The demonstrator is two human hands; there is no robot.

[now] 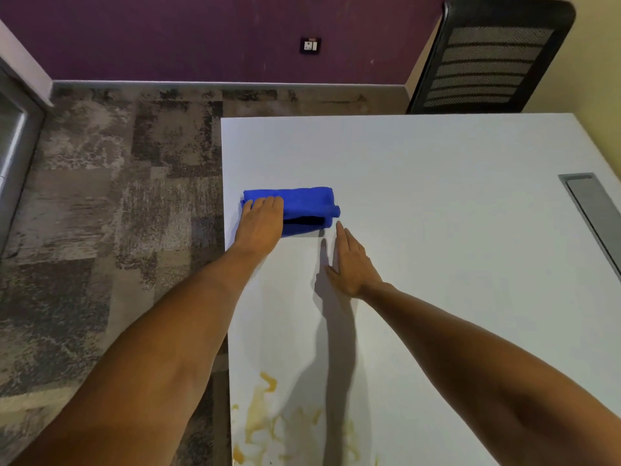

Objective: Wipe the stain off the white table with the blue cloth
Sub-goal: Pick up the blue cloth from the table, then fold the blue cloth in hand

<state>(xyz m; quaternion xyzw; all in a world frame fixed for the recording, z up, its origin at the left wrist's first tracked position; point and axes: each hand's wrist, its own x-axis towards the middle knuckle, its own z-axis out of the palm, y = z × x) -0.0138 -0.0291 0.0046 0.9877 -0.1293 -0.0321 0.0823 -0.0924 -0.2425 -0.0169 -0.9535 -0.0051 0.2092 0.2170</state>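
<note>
The left hand (pixel 260 222) lies flat, fingers straight, on the left end of the folded blue cloth (pixel 302 205), left of centre in the frame near the white table (pixel 437 230) edge. The right hand (pixel 353 260) hovers just beside the cloth, fingers extended, holding nothing. The yellowish stain (pixel 268 422) sits bottom centre, well apart.
</note>
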